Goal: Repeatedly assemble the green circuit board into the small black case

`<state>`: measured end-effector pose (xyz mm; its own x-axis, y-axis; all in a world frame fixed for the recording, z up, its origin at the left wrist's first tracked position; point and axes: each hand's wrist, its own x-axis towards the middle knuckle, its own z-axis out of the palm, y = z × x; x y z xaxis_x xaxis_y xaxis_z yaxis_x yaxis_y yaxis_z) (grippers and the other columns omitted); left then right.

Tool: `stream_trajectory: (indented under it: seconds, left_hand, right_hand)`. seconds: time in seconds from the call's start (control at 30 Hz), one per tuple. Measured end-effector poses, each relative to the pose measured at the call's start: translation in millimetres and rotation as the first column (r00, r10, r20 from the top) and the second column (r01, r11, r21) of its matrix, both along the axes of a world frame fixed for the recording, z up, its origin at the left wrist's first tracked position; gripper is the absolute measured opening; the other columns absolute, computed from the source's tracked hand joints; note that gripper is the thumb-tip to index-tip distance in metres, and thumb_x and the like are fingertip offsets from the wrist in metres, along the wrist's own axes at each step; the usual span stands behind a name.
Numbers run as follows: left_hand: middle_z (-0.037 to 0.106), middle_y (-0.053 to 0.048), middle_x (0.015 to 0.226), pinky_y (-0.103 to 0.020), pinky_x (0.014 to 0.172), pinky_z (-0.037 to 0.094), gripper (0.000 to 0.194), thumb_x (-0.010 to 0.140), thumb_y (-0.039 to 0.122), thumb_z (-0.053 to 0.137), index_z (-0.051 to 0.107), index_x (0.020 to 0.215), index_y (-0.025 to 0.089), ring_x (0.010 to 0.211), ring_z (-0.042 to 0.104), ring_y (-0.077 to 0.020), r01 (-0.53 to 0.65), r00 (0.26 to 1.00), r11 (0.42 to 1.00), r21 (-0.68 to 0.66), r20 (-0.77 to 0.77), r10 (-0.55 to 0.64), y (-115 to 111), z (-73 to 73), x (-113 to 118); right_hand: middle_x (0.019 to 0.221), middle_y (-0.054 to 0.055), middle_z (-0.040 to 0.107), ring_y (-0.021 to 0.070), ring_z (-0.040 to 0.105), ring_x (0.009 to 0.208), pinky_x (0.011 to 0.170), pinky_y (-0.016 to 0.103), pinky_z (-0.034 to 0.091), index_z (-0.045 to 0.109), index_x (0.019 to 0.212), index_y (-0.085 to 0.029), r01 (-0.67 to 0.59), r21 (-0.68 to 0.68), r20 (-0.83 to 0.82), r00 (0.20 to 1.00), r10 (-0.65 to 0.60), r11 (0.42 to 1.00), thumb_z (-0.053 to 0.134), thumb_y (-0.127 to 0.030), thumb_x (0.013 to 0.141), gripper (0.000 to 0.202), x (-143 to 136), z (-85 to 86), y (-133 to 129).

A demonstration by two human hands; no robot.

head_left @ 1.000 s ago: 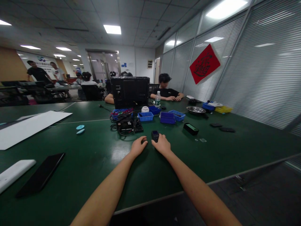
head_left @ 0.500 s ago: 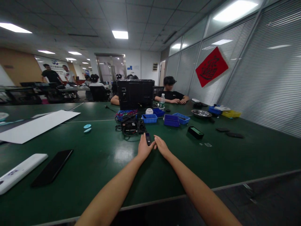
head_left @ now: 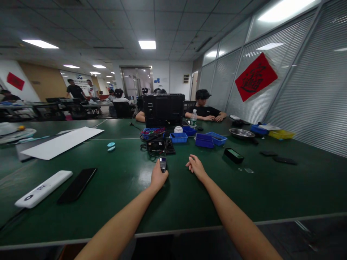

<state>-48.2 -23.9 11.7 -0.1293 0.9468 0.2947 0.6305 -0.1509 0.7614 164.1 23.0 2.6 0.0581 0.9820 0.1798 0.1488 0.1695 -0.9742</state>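
My left hand (head_left: 158,177) is closed round a small dark handheld device with a little screen (head_left: 163,164). It looks like a small keypad phone, but the exact kind cannot be made out. To the right of it, my right hand (head_left: 197,167) is over the green table with loosely bent fingers slightly apart and nothing visible in them. Just beyond the device lie black cables and an adapter (head_left: 155,145), beside a small black camera-like stand (head_left: 170,146).
Blue bins (head_left: 179,137), a monitor (head_left: 164,109), a bottle (head_left: 193,119) and a metal bowl (head_left: 241,133) stand farther back. A black box (head_left: 233,155) is at right. A white power strip (head_left: 45,188) and a black slab (head_left: 77,185) lie at left. A person sits opposite.
My hands have moved apart: the left shifted left with the device, the right moved right away from it. The view has turned slightly left.
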Motion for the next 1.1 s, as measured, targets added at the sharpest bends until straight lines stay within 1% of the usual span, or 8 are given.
stream_trajectory:
  seconds: [0.13,0.3,0.43,0.53,0.63,0.83,1.0,1.1]
  left_hand:
    - [0.044,-0.014,0.13,-0.032,0.098,0.032,0.071,0.068,0.023,0.053,0.028,0.133,0.01,0.117,0.043,-0.0234,-0.113,0.991,0.993,-0.041,-0.076,0.11,-3,4.7,-33]
    - [0.044,-0.016,0.13,-0.03,0.094,0.036,0.076,0.07,0.028,0.052,0.02,0.136,0.007,0.115,0.046,-0.0241,-0.258,0.957,0.963,-0.085,-0.162,0.242,5,9.6,-81]
    - [0.051,-0.016,0.122,-0.033,0.087,0.041,0.073,0.072,0.032,0.051,0.022,0.136,0.011,0.107,0.052,-0.0269,-0.376,0.91,0.922,-0.098,-0.229,0.347,12,15.3,-117]
    - [0.055,-0.016,0.117,-0.035,0.083,0.043,0.072,0.072,0.036,0.051,0.024,0.135,0.013,0.103,0.055,-0.0286,-0.439,0.88,0.89,-0.122,-0.261,0.398,14,18.2,-134]
    - [0.055,-0.016,0.117,-0.034,0.083,0.043,0.073,0.072,0.036,0.05,0.024,0.135,0.012,0.104,0.055,-0.0285,-0.465,0.866,0.877,-0.12,-0.269,0.422,15,18.4,-140]
    - [0.053,-0.018,0.12,-0.035,0.086,0.042,0.072,0.071,0.035,0.051,0.026,0.133,0.007,0.106,0.053,-0.0292,-0.461,0.866,0.881,-0.106,-0.269,0.421,16,16.9,-139]
    - [0.053,-0.017,0.121,-0.034,0.086,0.042,0.069,0.071,0.034,0.051,0.029,0.132,0.01,0.107,0.053,-0.0283,-0.446,0.876,0.888,-0.109,-0.254,0.409,14,17.7,-136]
    - [0.052,-0.016,0.122,-0.033,0.087,0.041,0.069,0.071,0.033,0.052,0.029,0.132,0.01,0.108,0.052,-0.0274,-0.426,0.886,0.898,-0.109,-0.25,0.39,12,17.3,-130]
  right_hand:
    - [0.063,0.0,0.058,0.0083,0.046,0.041,0.033,0.018,0.033,0.037,0.121,-0.011,-0.019,0.0,0.04,0.999,0.019,1.0,0.042,-0.048,0.079,0.056,0,1.4,-2]
    - [0.062,0.0,0.058,0.0083,0.046,0.042,0.033,0.018,0.033,0.037,0.12,-0.011,-0.022,-0.012,0.048,0.999,0.023,1.0,0.042,-0.048,0.08,0.055,0,1.6,-1]
    - [0.062,0.0,0.057,0.0082,0.046,0.041,0.033,0.017,0.032,0.04,0.117,-0.012,-0.038,-0.021,0.044,0.998,0.039,0.999,0.042,-0.047,0.08,0.051,1,2.0,0]
    - [0.061,-0.001,0.057,0.0082,0.046,0.041,0.033,0.017,0.033,0.042,0.114,-0.012,-0.038,-0.024,0.062,0.997,0.04,0.999,0.042,-0.045,0.08,0.047,1,2.7,-1]
    - [0.061,0.0,0.057,0.0082,0.047,0.042,0.033,0.017,0.033,0.043,0.112,-0.012,-0.04,-0.029,0.083,0.996,0.043,0.999,0.043,-0.043,0.08,0.045,1,3.3,-1]
    - [0.063,0.0,0.058,0.0082,0.047,0.043,0.035,0.018,0.034,0.046,0.11,-0.012,-0.046,-0.023,0.122,0.991,0.048,0.999,0.043,-0.043,0.081,0.043,2,2.0,-1]
    - [0.064,0.001,0.058,0.009,0.047,0.045,0.035,0.018,0.034,0.047,0.109,-0.012,-0.051,-0.018,0.158,0.986,0.054,0.999,0.043,-0.044,0.08,0.043,3,-1.1,2]
    - [0.064,0.001,0.059,0.0093,0.048,0.046,0.038,0.019,0.035,0.05,0.106,-0.012,-0.041,-0.006,0.198,0.979,0.041,0.999,0.044,-0.043,0.079,0.041,2,-1.4,2]
